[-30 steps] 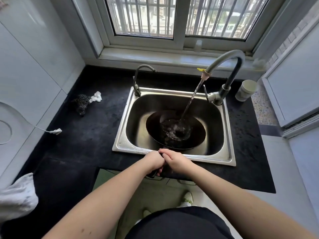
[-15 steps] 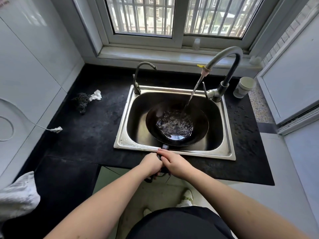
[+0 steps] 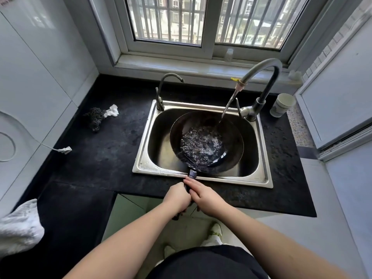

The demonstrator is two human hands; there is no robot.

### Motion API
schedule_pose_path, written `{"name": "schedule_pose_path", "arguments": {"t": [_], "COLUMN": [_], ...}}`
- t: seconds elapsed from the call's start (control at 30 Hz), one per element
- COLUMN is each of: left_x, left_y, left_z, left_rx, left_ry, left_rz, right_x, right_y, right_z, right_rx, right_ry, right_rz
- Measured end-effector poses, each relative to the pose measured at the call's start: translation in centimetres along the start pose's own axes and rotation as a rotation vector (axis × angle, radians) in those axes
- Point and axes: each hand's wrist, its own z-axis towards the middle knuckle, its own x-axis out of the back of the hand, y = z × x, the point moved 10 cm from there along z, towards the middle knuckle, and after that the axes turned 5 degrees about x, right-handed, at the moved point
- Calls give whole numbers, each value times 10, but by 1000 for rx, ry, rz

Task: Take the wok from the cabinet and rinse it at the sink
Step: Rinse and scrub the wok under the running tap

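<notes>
We have lifted the wok [image 3: 207, 141] higher and further right in the sink [image 3: 201, 180]. Our left hand [image 3: 177, 196] and right hand [image 3: 205, 195] both grip its handle [image 3: 192, 174]; we should swirl gently, keeping the water [image 3: 228, 106] inside.

One wok [image 3: 207, 141]; one steel sink [image 3: 203, 178]; two taps, one large tap [image 3: 261, 77] running and one small tap [image 3: 161, 93]; one cup [image 3: 281, 104]; one scouring pad [image 3: 94, 117]; one white plug [image 3: 65, 150]; one cloth [image 3: 19, 226]; two hands, left hand [image 3: 178, 197] and right hand [image 3: 203, 195]; two shoes [image 3: 215, 231].
</notes>
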Motion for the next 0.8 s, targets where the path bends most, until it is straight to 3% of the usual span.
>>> {"name": "schedule_pose_path", "arguments": {"t": [0.23,0.8], "left_x": [-4,-1], "left_y": [-13,-20], "left_z": [11,20], "left_rx": [-22,-68], "left_ry": [-10,-106], "left_rz": [-144,-188], "right_x": [-3,0], "right_y": [-1,-5], "right_z": [3,6], "right_rx": [-5,-20], "right_ry": [-14,-8], "right_rz": [-33,-34]}}
